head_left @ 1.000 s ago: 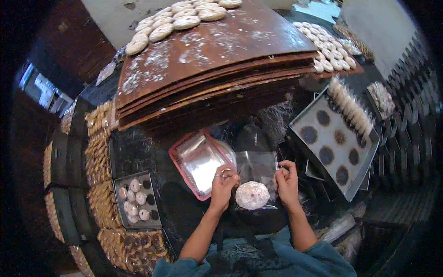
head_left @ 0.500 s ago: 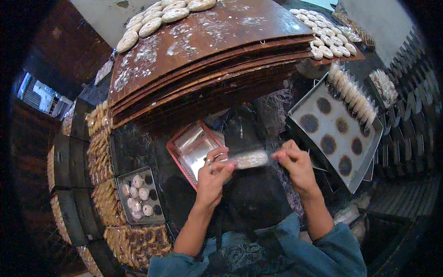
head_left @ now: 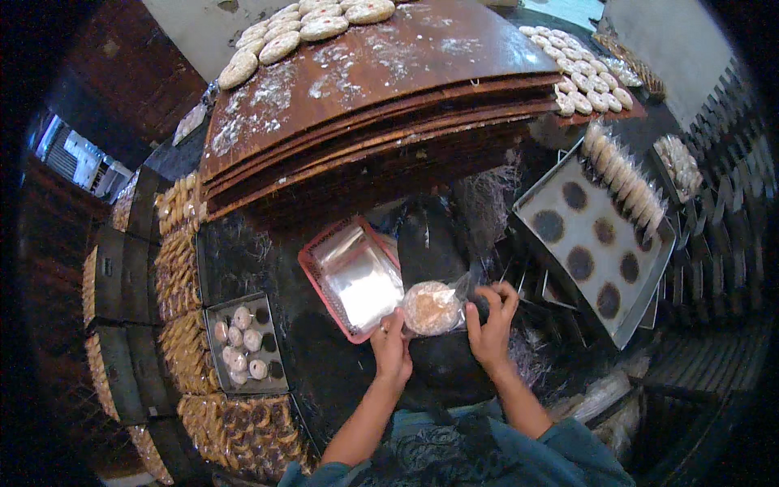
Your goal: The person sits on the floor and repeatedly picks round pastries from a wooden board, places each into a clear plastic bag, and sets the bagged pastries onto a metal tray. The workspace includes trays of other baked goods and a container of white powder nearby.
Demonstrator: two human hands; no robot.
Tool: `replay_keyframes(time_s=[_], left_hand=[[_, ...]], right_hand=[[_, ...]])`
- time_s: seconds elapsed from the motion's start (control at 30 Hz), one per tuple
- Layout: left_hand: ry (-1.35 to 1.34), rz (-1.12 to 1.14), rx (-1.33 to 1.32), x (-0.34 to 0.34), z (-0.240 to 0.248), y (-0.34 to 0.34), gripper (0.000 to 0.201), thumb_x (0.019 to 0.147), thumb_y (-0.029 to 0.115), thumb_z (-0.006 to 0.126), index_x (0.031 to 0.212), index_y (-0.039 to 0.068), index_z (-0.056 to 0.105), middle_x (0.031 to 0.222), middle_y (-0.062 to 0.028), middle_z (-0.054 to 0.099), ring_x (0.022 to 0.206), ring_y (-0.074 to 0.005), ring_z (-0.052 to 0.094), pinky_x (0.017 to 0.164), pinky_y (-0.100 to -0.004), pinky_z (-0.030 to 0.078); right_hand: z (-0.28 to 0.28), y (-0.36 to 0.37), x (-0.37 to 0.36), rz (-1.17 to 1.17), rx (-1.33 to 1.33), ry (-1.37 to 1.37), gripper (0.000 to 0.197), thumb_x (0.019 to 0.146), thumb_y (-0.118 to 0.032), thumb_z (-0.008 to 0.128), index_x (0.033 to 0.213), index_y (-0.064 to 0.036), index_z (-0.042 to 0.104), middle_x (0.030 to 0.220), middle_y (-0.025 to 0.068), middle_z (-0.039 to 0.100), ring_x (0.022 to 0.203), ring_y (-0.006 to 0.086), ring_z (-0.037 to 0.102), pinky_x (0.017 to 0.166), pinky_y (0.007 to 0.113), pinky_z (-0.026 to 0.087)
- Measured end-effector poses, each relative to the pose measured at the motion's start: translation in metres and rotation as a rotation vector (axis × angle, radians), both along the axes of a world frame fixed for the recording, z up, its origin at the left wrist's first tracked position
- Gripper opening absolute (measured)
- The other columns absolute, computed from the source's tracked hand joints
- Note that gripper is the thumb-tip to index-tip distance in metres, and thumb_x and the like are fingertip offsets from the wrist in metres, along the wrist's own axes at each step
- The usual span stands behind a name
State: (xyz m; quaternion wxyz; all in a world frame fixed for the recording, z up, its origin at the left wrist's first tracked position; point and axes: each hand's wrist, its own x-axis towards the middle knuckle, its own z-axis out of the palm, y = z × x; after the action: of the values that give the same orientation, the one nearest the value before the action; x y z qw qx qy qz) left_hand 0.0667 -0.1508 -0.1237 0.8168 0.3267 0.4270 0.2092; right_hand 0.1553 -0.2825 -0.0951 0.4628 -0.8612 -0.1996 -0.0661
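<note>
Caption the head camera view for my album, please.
A bagged bun in the left hand, the right hand close by, near a red basket.

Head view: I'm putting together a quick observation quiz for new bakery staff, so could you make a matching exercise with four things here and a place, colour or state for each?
1. bagged bread
2. shallow basket
3. large metal tray
4. top wooden board

A. bears a row of wrapped breads along one edge
B. bears unwrapped breads and white powdery patches
C. held in the left hand
D. pinkish-red around its rim

Pairs: 1-C, 2-D, 3-A, 4-B
</note>
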Motion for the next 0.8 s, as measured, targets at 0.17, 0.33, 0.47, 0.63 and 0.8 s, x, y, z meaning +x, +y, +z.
replay_keyframes(time_s=[0.17, 0.33, 0.47, 0.63, 0.8], left_hand=[[-0.018, -0.104, -0.1, 0.0, 0.004, 0.002, 0.02, 0.09, 0.018, 0.053, 0.103, 0.003, 0.047, 0.1, -0.0074, 0.056, 0.093, -0.0187, 0.057, 0.078, -0.0306, 0.05], [-0.127, -0.21, 0.032, 0.02, 0.032, -0.024, 0.024, 0.091, 0.015, 0.05, 0.112, 0.004, 0.042, 0.105, -0.0083, 0.052, 0.095, -0.0174, 0.055, 0.078, -0.0314, 0.05], [-0.185, -0.415, 0.168, 0.044, 0.034, -0.062, 0.028, 0.091, 0.008, 0.047, 0.118, 0.003, 0.04, 0.111, -0.0093, 0.048, 0.098, -0.0154, 0.049, 0.081, -0.0292, 0.046], [-0.224, -0.561, 0.431, 0.055, 0.058, -0.057, 0.023, 0.089, 0.008, 0.049, 0.111, 0.002, 0.047, 0.112, -0.0094, 0.051, 0.103, -0.0203, 0.051, 0.085, -0.0338, 0.047], [0.047, -0.389, 0.438, 0.023, 0.052, 0.0, 0.02, 0.088, 0.006, 0.048, 0.105, -0.001, 0.05, 0.112, -0.0153, 0.053, 0.101, -0.0232, 0.054, 0.086, -0.0338, 0.047]], right_hand=[[0.0, -0.013, 0.016, 0.344, -0.214, -0.055, 0.045, 0.074, -0.001, 0.056, 0.115, -0.0182, 0.059, 0.128, 0.0188, 0.041, 0.114, 0.0362, 0.038, 0.095, 0.041, 0.034], [-0.041, -0.029, -0.001, 0.201, 0.958, 0.857, 0.052, 0.089, -0.026, 0.052, 0.129, 0.0027, 0.037, 0.129, 0.0123, 0.044, 0.122, 0.025, 0.038, 0.106, 0.036, 0.023], [-0.026, -0.036, 0.012, 0.178, 1.55, 1.064, 0.038, 0.086, -0.02, 0.055, 0.118, -0.0012, 0.047, 0.12, 0.0103, 0.052, 0.112, 0.0238, 0.049, 0.099, 0.038, 0.036], [0.0, -0.104, 0.076, -0.22, 1.691, 0.741, 0.035, 0.084, -0.017, 0.058, 0.115, -0.0041, 0.05, 0.113, 0.0092, 0.056, 0.106, 0.0224, 0.053, 0.095, 0.038, 0.041], [0.004, -0.265, 0.215, -0.784, 1.09, -0.241, 0.031, 0.082, -0.012, 0.061, 0.11, -0.0038, 0.053, 0.109, 0.0071, 0.057, 0.099, 0.0175, 0.054, 0.091, 0.031, 0.041]])
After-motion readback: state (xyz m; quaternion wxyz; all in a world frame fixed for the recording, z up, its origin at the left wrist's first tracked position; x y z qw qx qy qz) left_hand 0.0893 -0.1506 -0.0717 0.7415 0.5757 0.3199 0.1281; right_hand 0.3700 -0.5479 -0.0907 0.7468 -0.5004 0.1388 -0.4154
